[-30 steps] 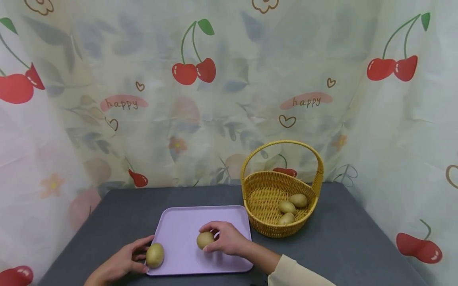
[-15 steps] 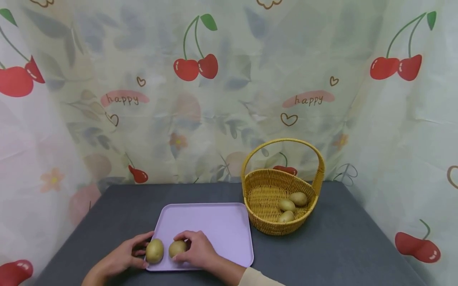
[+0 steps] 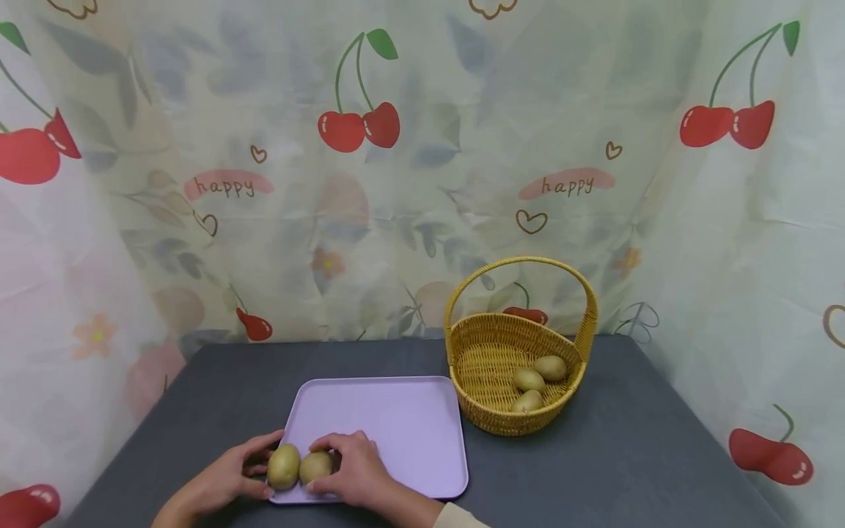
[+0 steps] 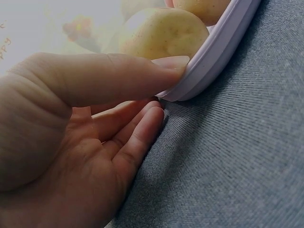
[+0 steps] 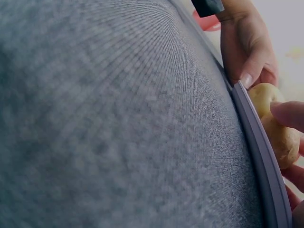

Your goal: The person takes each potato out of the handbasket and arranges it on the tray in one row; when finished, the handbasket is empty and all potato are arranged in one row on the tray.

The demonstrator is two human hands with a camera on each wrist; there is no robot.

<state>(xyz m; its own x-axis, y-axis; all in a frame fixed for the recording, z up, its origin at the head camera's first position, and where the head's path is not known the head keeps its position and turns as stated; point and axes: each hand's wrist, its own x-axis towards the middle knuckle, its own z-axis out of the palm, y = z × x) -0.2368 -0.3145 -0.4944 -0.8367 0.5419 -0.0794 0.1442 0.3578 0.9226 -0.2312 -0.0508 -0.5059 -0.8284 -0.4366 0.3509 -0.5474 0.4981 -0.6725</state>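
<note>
A lilac tray (image 3: pixel 389 425) lies on the table with two potatoes at its front left corner. My left hand (image 3: pixel 221 477) holds that corner; in the left wrist view the thumb (image 4: pixel 161 71) lies at the rim and the other fingertips are below it. The larger potato (image 3: pixel 284 467) sits just inside, close to the left fingers. My right hand (image 3: pixel 359 469) grips the second potato (image 3: pixel 318 467) between thumb and fingers, right beside the first. In the right wrist view the right thumb (image 5: pixel 287 114) lies on this potato, and part of the hand is out of frame.
A wicker basket (image 3: pixel 485 419) with a tall handle stands behind and right of the tray, with several potatoes (image 3: pixel 529 380) inside. The dark grey table (image 3: pixel 581 469) extends to the right. A cherry-patterned curtain (image 3: pixel 422 191) hangs behind and at both sides.
My right hand has carried its potato leftward across the tray, then slightly further left and down beside the other potato. The left hand has stayed at the tray's corner.
</note>
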